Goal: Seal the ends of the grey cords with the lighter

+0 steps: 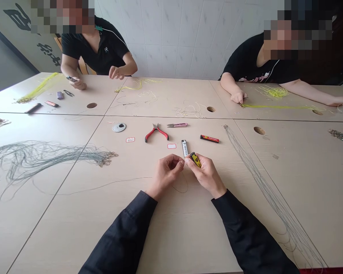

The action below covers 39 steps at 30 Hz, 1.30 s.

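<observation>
My left hand (pixel 168 173) is closed in a pinch on a thin grey cord (pixel 103 186), which trails left across the table and loops below my fingers. Close beside it, my right hand (pixel 207 173) is wrapped round a yellow and black lighter (pixel 195 160). The fingertips of both hands nearly meet; what lies between them is too small to make out. Just beyond them lies a white lighter (pixel 184 147). Red-handled pliers (pixel 156 133), pink thread snips (pixel 177 125) and a red and black lighter (pixel 209 139) rest farther up the table.
A bundle of grey cords (pixel 54 158) with metal clasps spreads at left; another cord bundle (pixel 263 186) runs down the right. A round metal disc (pixel 119 127) lies near the pliers. Across the table, two people handle yellow cords (pixel 277 106). Round holes (pixel 259 131) pierce the tabletop.
</observation>
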Tool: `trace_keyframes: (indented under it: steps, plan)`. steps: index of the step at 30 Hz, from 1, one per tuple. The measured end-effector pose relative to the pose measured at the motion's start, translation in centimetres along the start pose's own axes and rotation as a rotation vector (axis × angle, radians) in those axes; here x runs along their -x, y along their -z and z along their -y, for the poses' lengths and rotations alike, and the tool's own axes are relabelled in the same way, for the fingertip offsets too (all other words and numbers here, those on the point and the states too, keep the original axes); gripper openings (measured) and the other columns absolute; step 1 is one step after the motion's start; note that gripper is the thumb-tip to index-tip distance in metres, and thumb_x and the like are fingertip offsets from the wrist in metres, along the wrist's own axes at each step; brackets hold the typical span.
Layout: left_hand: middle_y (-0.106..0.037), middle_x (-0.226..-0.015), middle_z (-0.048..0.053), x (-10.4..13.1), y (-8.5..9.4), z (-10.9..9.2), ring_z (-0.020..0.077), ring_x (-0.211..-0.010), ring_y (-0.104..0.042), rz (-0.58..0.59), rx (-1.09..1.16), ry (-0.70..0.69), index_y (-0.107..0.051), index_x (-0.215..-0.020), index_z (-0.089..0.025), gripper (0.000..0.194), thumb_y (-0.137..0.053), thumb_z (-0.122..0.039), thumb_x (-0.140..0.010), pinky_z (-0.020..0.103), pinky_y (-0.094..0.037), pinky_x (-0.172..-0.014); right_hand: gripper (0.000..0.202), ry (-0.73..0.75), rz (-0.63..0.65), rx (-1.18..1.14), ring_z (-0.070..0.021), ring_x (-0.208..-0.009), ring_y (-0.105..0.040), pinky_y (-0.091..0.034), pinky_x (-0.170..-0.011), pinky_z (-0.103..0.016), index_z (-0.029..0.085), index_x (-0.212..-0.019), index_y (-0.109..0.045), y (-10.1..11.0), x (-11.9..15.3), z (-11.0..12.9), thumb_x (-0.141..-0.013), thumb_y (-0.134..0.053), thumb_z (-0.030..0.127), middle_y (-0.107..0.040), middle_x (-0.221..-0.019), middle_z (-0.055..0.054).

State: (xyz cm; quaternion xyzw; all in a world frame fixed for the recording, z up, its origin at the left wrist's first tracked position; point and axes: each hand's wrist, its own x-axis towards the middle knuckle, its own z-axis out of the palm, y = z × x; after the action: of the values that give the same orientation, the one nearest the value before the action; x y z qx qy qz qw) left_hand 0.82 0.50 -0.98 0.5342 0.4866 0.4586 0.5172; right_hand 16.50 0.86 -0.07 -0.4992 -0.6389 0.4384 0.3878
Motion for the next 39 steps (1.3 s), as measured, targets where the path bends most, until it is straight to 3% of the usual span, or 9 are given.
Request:
trace_keyframes:
  steps: [8,21,31,39]
  plan:
    - [-0.053,-0.062,-0.002,-0.08,-0.02,0.22,0.0083,-0.055,-0.044,0.010,0.028,0.008,-0.059,-0.075,-0.014,0.024,-0.062,-0.037,-0.082,0.021,-0.033,-0.052,0.032,-0.078,0.005,-0.030,-0.0098,-0.048,-0.032,-0.029,-0.045,-0.024,0.018,-0.087,-0.062,-0.04,0.03,0.05,-0.086,-0.059,0.049,-0.041,-0.059,0.005]
    - [-0.051,-0.061,-0.002,0.13,-0.04,0.06,0.0079,-0.054,-0.041,0.016,-0.019,-0.005,-0.061,-0.075,-0.014,0.021,-0.062,-0.034,-0.080,0.021,-0.030,-0.051,0.022,-0.049,-0.030,0.036,-0.0117,-0.058,-0.043,-0.037,-0.054,-0.023,0.018,-0.079,-0.059,-0.20,0.01,0.10,-0.085,-0.059,0.039,-0.049,-0.064,0.003]
    - [-0.053,-0.063,-0.002,0.13,-0.08,-0.06,0.0081,-0.056,-0.043,0.028,-0.031,0.002,-0.059,-0.075,-0.014,0.019,-0.063,-0.031,-0.079,0.020,-0.033,-0.051,0.019,0.007,-0.069,0.106,-0.0113,-0.059,-0.043,-0.037,-0.056,-0.023,0.017,-0.079,-0.060,-0.22,0.15,0.22,-0.085,-0.058,0.035,-0.051,-0.065,0.003]
    - [-0.051,-0.062,-0.002,0.13,-0.02,0.01,0.0078,-0.055,-0.042,0.019,-0.032,0.008,-0.060,-0.076,-0.014,0.018,-0.060,-0.030,-0.081,0.020,-0.031,-0.051,0.019,-0.033,-0.063,0.091,-0.0103,-0.057,-0.037,-0.033,-0.052,-0.022,0.018,-0.075,-0.055,-0.40,0.10,-0.19,-0.084,-0.059,0.034,-0.042,-0.061,0.005]
